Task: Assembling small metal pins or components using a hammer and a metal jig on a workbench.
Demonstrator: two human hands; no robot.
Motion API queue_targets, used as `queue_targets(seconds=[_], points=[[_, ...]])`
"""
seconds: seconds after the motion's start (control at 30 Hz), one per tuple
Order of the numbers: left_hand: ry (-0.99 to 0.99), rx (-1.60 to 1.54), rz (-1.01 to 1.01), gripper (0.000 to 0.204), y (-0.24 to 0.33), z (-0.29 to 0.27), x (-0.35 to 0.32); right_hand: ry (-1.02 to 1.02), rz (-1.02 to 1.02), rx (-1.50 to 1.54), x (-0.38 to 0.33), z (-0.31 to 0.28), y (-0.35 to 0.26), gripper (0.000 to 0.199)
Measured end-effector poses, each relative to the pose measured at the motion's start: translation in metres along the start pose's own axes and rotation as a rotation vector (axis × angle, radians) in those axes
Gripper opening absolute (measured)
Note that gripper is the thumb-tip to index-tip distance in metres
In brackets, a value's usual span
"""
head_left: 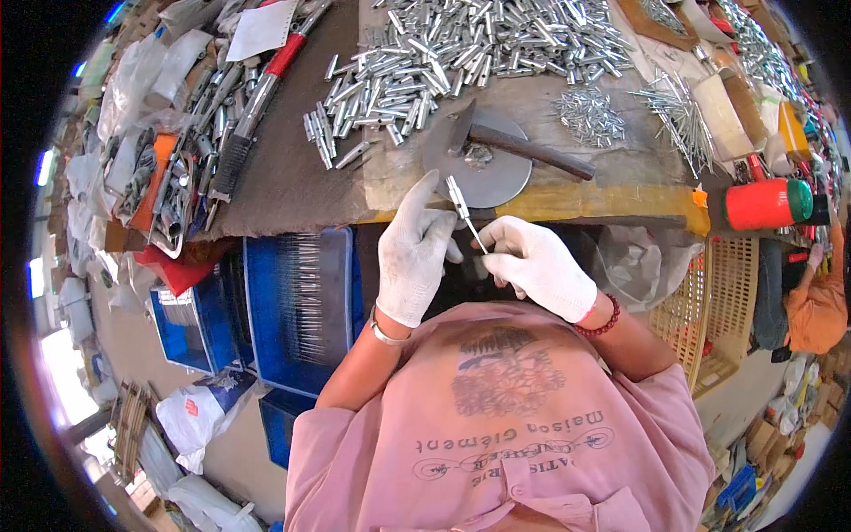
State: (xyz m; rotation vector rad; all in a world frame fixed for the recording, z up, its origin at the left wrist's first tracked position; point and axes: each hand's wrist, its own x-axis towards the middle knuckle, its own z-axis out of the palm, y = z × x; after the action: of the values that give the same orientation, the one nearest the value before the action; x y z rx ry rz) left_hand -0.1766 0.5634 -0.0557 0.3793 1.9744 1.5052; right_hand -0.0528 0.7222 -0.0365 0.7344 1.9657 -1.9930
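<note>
A silver metal rod (460, 202), with a thicker cylindrical sleeve at its upper end and a thin shaft below, is held tilted at the table's front edge. My right hand (539, 268), in a white glove, pinches the thin lower end between thumb and fingers. Just left of the rod is my left hand (412, 257), also gloved, its index finger stretched up and its thumb apart. Beyond the hands lies a round metal plate (501, 182) bearing a hammer (532, 151) with a dark wooden handle. A small clump of metal bits (479, 157) sits by the hammer head.
A big heap of metal sleeves (479, 44) covers the far table. Right of it lie small metal parts (589, 115), thin pins (678, 115) and a red container (767, 204). Tools clutter the left. Blue bins (257, 301) and a yellow basket (718, 301) flank me below; another person (815, 301) is far right.
</note>
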Motion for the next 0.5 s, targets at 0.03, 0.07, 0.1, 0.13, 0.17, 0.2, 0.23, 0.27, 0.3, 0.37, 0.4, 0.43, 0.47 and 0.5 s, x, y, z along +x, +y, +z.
queue_targets(seconds=[0.03,0.07,0.1,0.13,0.17,0.2,0.23,0.27,0.3,0.37,0.4,0.43,0.47,0.5], points=[[0.007,0.001,-0.003,0.055,0.001,-0.002,0.000,0.007,0.016,0.028,-0.001,0.004,0.000,0.022],[-0.015,-0.057,-0.049,0.057,0.002,-0.003,0.001,0.011,0.017,0.056,-0.002,0.008,0.000,0.023],[-0.034,-0.118,-0.094,0.060,0.004,-0.004,0.000,0.003,0.015,0.053,-0.001,0.012,0.002,0.023],[-0.020,-0.119,-0.096,0.060,0.007,-0.006,-0.004,0.041,-0.053,-0.026,0.000,0.018,0.006,0.024],[0.013,-0.137,-0.070,0.060,0.011,-0.008,-0.010,0.075,-0.123,-0.106,0.001,0.023,0.008,0.025],[0.050,-0.156,-0.044,0.061,0.012,-0.010,-0.015,0.054,-0.128,-0.113,0.001,0.028,0.008,0.025],[0.088,-0.161,-0.049,0.061,0.009,-0.013,-0.019,0.095,-0.189,-0.220,0.001,0.034,0.007,0.025],[0.087,-0.240,-0.018,0.060,0.004,-0.016,-0.021,0.130,-0.260,-0.327,0.002,0.041,0.005,0.026],[0.092,-0.319,0.016,0.059,0.000,-0.019,-0.022,0.130,-0.244,-0.361,0.000,0.044,0.000,0.029],[0.111,-0.355,0.028,0.055,0.003,-0.028,-0.025,0.097,-0.255,-0.343,0.000,0.037,-0.009,0.039],[0.149,-0.379,0.030,0.055,0.000,-0.037,-0.028,0.133,-0.325,-0.318,0.002,0.030,-0.008,0.044],[0.179,-0.407,0.034,0.055,-0.004,-0.050,-0.029,0.176,-0.391,-0.292,0.005,0.022,-0.007,0.049],[0.240,-0.410,0.023,0.056,-0.014,-0.065,-0.031,0.189,-0.409,-0.155,0.008,0.015,-0.005,0.050],[0.344,-0.375,0.002,0.051,-0.021,-0.080,-0.036,0.213,-0.411,-0.020,0.012,0.006,-0.003,0.052]])
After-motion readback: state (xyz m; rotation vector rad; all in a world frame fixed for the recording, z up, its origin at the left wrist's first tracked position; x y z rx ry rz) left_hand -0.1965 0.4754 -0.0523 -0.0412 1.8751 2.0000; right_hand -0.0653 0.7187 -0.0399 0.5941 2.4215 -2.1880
